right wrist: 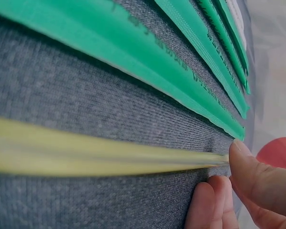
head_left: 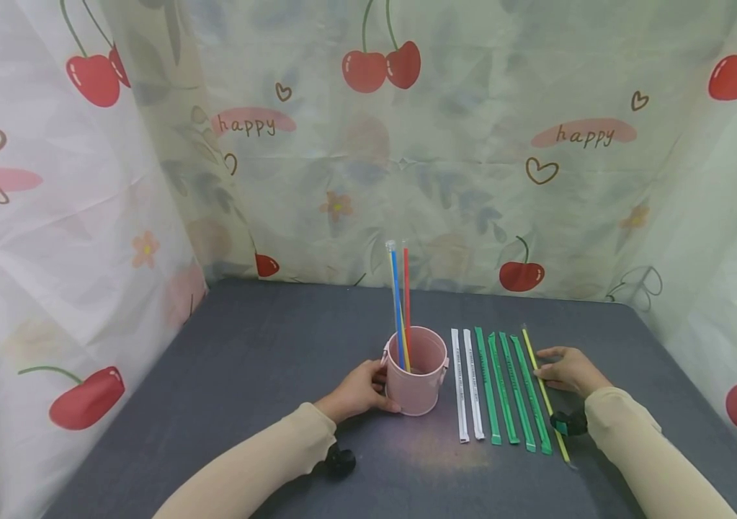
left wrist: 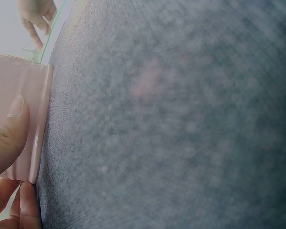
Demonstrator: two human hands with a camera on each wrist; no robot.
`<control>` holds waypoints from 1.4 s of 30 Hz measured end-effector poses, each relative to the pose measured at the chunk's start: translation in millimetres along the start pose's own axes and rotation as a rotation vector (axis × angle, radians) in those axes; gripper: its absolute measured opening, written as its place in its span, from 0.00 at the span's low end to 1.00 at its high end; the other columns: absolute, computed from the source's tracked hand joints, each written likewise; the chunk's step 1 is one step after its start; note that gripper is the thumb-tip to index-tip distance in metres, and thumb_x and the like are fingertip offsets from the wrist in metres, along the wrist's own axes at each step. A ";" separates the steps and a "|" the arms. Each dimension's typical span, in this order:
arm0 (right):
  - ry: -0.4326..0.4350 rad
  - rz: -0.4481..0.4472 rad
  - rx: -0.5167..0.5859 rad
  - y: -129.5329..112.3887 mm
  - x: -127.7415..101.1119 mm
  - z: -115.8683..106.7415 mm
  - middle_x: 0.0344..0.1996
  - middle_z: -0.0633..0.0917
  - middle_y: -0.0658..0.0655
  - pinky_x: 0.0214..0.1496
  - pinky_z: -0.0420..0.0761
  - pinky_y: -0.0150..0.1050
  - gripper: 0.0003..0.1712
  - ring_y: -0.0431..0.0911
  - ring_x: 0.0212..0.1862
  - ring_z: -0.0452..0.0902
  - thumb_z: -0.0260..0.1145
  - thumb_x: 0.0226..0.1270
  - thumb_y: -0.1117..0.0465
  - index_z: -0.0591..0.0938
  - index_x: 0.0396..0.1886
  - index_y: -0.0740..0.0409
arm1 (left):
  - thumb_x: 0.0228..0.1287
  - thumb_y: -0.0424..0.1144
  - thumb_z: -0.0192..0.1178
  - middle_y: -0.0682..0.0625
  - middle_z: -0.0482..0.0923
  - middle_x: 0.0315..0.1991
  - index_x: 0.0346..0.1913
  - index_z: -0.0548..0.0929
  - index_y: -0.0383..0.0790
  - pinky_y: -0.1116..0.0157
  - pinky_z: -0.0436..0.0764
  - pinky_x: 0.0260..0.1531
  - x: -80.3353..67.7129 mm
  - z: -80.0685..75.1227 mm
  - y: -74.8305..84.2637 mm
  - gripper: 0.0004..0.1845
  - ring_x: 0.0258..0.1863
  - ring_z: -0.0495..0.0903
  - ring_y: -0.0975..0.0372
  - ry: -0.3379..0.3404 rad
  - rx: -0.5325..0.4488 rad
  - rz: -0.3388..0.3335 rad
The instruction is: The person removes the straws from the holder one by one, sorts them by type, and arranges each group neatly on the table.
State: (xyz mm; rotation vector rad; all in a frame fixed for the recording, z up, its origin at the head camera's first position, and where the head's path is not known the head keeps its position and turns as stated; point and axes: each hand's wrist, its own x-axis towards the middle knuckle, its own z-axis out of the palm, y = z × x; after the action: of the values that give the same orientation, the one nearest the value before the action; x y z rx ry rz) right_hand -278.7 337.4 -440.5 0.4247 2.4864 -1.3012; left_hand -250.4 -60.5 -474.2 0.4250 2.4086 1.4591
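A small pink bucket (head_left: 415, 386) stands on the dark table, and my left hand (head_left: 363, 391) grips its left side. In the left wrist view, the thumb lies along the bucket's wall (left wrist: 31, 138) with fingers at its edge. Inside lean a blue straw (head_left: 397, 303), a red straw (head_left: 407, 288) and a yellow one, in clear wrappers. At the right end of a row, my right hand (head_left: 569, 369) pinches a yellow straw (head_left: 545, 396) lying on the table. The right wrist view has the thumb over the yellow straw (right wrist: 109, 155), with fingers curled beside it.
Left of the yellow straw lie several green-wrapped straws (head_left: 503, 389) and two white-wrapped straws (head_left: 460, 389), roughly parallel. The grey table (head_left: 277, 346) is bordered at the back and sides by a cherry-printed cloth (head_left: 459, 209).
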 end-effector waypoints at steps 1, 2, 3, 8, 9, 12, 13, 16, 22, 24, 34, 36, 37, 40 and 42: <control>-0.001 -0.004 0.000 -0.4 -0.9 0.1 0.51 0.78 0.73 0.44 0.84 0.42 0.37 0.44 0.37 0.82 0.67 0.61 0.70 0.62 0.67 0.75 | 0.46 0.34 0.77 0.45 0.75 0.53 0.63 0.73 0.38 0.53 0.78 0.55 0.0 0.0 0.0 0.38 0.52 0.76 0.54 0.000 -0.001 0.000; -0.003 -0.009 0.000 -0.8 -1.8 0.1 0.52 0.77 0.74 0.44 0.84 0.42 0.37 0.44 0.37 0.82 0.67 0.62 0.70 0.62 0.68 0.75 | 0.46 0.34 0.77 0.45 0.75 0.52 0.63 0.73 0.38 0.53 0.78 0.55 -0.2 -0.1 0.2 0.38 0.52 0.77 0.54 -0.001 -0.002 0.005; -0.007 -0.016 -0.003 -1.1 -2.6 0.0 0.53 0.77 0.75 0.45 0.84 0.42 0.37 0.44 0.38 0.82 0.67 0.62 0.69 0.61 0.68 0.75 | 0.45 0.33 0.77 0.45 0.76 0.52 0.63 0.73 0.38 0.53 0.78 0.55 -0.3 -0.2 0.6 0.38 0.52 0.77 0.54 -0.003 -0.006 0.009; -0.023 -0.036 -0.005 -2.1 -6.4 -0.5 0.58 0.72 0.77 0.48 0.83 0.44 0.38 0.45 0.41 0.82 0.67 0.63 0.68 0.60 0.69 0.74 | 0.45 0.31 0.76 0.44 0.76 0.51 0.62 0.74 0.37 0.53 0.78 0.55 -2.4 -0.5 4.0 0.37 0.51 0.77 0.54 -0.007 -0.016 0.030; -0.026 -0.038 -0.006 -2.2 -6.8 -0.6 0.59 0.72 0.77 0.49 0.83 0.44 0.38 0.46 0.42 0.82 0.67 0.63 0.68 0.60 0.69 0.74 | 0.45 0.31 0.76 0.44 0.76 0.51 0.62 0.74 0.37 0.53 0.78 0.55 -2.9 -0.5 4.7 0.37 0.51 0.77 0.54 -0.006 -0.017 0.030; -0.032 -0.039 -0.009 -1.9 -7.1 -0.9 0.59 0.71 0.77 0.49 0.83 0.44 0.38 0.46 0.42 0.82 0.67 0.63 0.68 0.60 0.68 0.74 | 0.45 0.30 0.76 0.44 0.76 0.51 0.62 0.74 0.37 0.52 0.78 0.55 -4.0 -0.4 6.2 0.37 0.51 0.77 0.53 -0.003 -0.020 0.031; -0.033 -0.038 -0.010 -1.9 -7.0 -1.0 0.59 0.72 0.77 0.49 0.83 0.44 0.38 0.47 0.43 0.82 0.67 0.63 0.68 0.61 0.68 0.74 | 0.45 0.30 0.76 0.44 0.76 0.52 0.62 0.74 0.37 0.52 0.78 0.55 -4.3 -0.4 6.5 0.37 0.52 0.77 0.53 -0.002 -0.023 0.031; -0.036 -0.038 -0.014 -2.0 -6.3 -1.1 0.58 0.72 0.77 0.50 0.83 0.44 0.38 0.47 0.43 0.82 0.67 0.63 0.68 0.61 0.68 0.75 | 0.45 0.30 0.76 0.44 0.76 0.52 0.62 0.74 0.38 0.52 0.78 0.55 -4.9 -0.4 7.0 0.37 0.52 0.77 0.53 -0.002 -0.029 0.030; -0.031 -0.033 -0.016 -2.2 -5.2 -0.5 0.58 0.72 0.78 0.51 0.82 0.45 0.38 0.51 0.46 0.82 0.67 0.63 0.69 0.60 0.68 0.76 | 0.46 0.31 0.76 0.44 0.75 0.53 0.62 0.74 0.37 0.52 0.78 0.55 -5.4 -0.7 7.7 0.37 0.53 0.77 0.52 -0.002 -0.028 0.026; -0.028 -0.033 -0.016 -1.9 -4.9 -0.1 0.58 0.72 0.78 0.51 0.82 0.46 0.38 0.51 0.46 0.82 0.67 0.63 0.69 0.60 0.68 0.76 | 0.46 0.31 0.76 0.44 0.75 0.53 0.62 0.73 0.37 0.52 0.78 0.56 -5.5 -0.7 7.6 0.37 0.53 0.77 0.52 -0.001 -0.024 0.023; -0.047 -0.048 -0.021 -0.1 -6.4 -0.9 0.59 0.71 0.78 0.50 0.82 0.45 0.38 0.55 0.48 0.81 0.67 0.63 0.69 0.60 0.68 0.76 | 0.46 0.31 0.76 0.44 0.75 0.52 0.62 0.73 0.38 0.52 0.77 0.56 -5.6 -0.8 6.9 0.37 0.52 0.77 0.53 -0.001 -0.028 0.023; -0.049 -0.045 -0.022 -0.3 -6.2 -0.9 0.59 0.70 0.79 0.51 0.82 0.46 0.38 0.57 0.51 0.80 0.66 0.63 0.69 0.60 0.68 0.76 | 0.46 0.31 0.76 0.44 0.75 0.52 0.62 0.73 0.37 0.52 0.78 0.56 -5.0 -0.7 6.0 0.37 0.52 0.77 0.53 -0.001 -0.027 0.024; -0.045 -0.038 -0.016 -0.5 -6.2 -0.4 0.60 0.70 0.78 0.52 0.82 0.46 0.37 0.58 0.52 0.79 0.66 0.64 0.69 0.60 0.68 0.75 | 0.46 0.31 0.76 0.44 0.75 0.52 0.62 0.73 0.37 0.52 0.78 0.56 -4.5 -0.6 5.5 0.37 0.52 0.77 0.53 -0.002 -0.027 0.024; -0.043 -0.038 -0.019 -1.0 -6.0 -0.2 0.60 0.69 0.79 0.52 0.81 0.46 0.37 0.61 0.55 0.77 0.66 0.64 0.69 0.60 0.69 0.75 | 0.46 0.32 0.76 0.44 0.75 0.52 0.63 0.73 0.37 0.53 0.78 0.56 -3.0 -0.1 3.2 0.37 0.53 0.77 0.53 -0.002 -0.022 0.023; -0.041 -0.039 -0.016 -1.4 -6.0 -0.1 0.60 0.69 0.79 0.52 0.82 0.46 0.37 0.61 0.55 0.76 0.65 0.65 0.68 0.60 0.69 0.75 | 0.46 0.33 0.76 0.45 0.75 0.53 0.63 0.73 0.38 0.53 0.78 0.56 -2.1 0.3 1.8 0.37 0.53 0.77 0.53 0.000 -0.016 0.016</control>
State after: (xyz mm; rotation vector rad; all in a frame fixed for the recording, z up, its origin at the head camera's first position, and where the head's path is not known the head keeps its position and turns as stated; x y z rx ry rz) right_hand -273.8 336.0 -437.1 0.3443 2.4819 -1.2902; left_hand -248.1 -60.3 -472.5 0.4412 2.3965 1.4839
